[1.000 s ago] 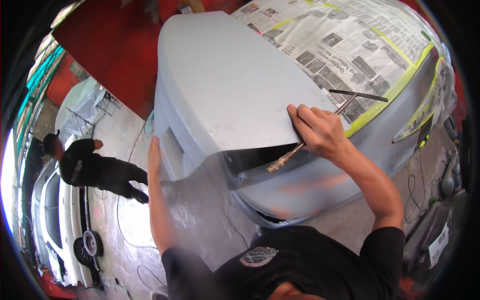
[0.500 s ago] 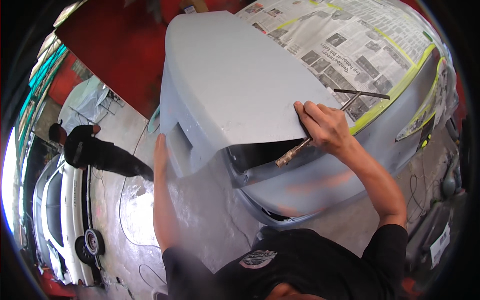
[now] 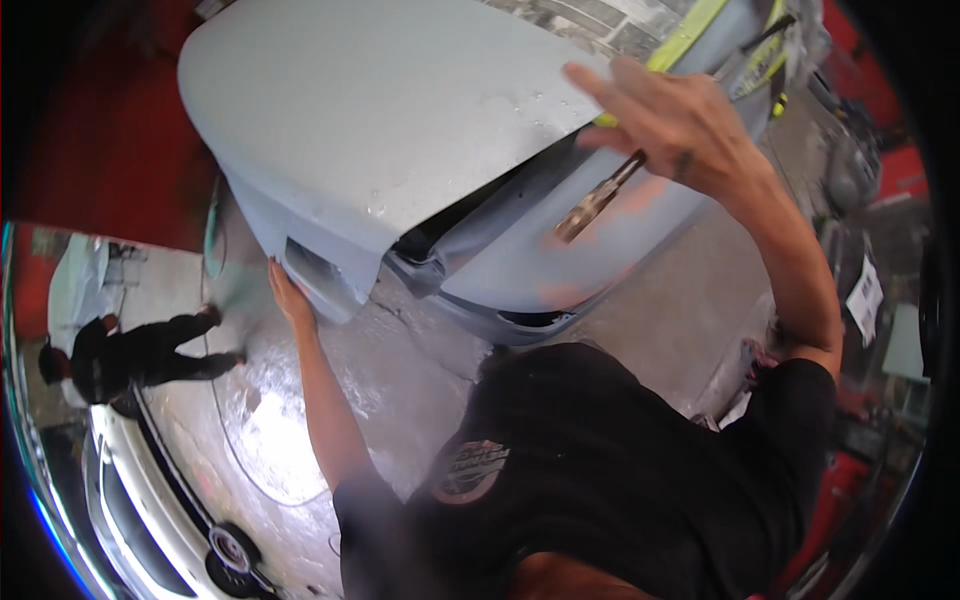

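- The trunk lid (image 3: pixel 370 110) is in the middle of the upper part of my view, on the rear of a car body, and it is wholly grey on its visible outer side.
- It is not lying closed: a dark gap (image 3: pixel 480 205) runs under its near edge, above the grey rear corner panel (image 3: pixel 510 275).
- As I judge, the grey coat is well advanced, but the surface is not finished, because orange patches (image 3: pixel 568 294) appear on this panel.
- The masking is in place, at least where I can see it: newspaper (image 3: pixel 600 28) and yellow-green tape (image 3: pixel 688 35) lie beyond the lid.
- The left hand (image 3: pixel 291 296) is flat, its fingers straight and close together; it seems to touch the lower rear edge of the lid, beside the plate recess (image 3: pixel 314 262).
- The right hand (image 3: pixel 680 120) is blurred, with some fingers stretched towards the lid's near corner; whether they touch it, I cannot tell.
- This same hand holds a metal socket wrench (image 3: pixel 600 200) under the palm, its socket end pointing down over the corner panel.
- The two hands are well apart.
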`<state>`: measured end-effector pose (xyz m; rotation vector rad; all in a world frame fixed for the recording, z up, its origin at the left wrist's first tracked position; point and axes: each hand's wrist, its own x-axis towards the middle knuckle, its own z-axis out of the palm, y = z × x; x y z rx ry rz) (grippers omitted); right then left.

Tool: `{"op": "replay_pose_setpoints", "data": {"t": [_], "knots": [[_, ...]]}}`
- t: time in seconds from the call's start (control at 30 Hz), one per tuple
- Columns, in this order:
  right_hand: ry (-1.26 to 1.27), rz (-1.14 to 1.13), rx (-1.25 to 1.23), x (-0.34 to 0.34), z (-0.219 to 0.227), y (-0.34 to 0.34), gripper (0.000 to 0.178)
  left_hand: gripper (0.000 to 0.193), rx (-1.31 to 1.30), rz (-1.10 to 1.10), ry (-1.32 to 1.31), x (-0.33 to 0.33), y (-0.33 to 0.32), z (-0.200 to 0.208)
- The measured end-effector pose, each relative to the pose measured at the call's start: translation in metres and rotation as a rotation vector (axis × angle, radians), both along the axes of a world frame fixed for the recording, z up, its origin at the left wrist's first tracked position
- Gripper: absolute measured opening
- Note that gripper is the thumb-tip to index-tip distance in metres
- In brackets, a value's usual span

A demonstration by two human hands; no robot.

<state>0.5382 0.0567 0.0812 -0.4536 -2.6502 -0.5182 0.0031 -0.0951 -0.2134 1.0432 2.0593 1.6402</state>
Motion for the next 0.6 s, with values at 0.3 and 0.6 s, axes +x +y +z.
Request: {"op": "replay_pose_setpoints", "data": {"t": [0.3, 0.6], "knots": [[0.300, -0.651, -0.062, 0.033, -0.021, -0.072, 0.049, 0.062, 0.107, 0.004, -0.058, 0.004, 0.017, -0.142], [0.446, -0.977, -0.454, 0.010, -0.061, -0.120, 0.044, 0.073, 0.173, -0.011, -0.438, 0.047, 0.037, -0.201]]}}
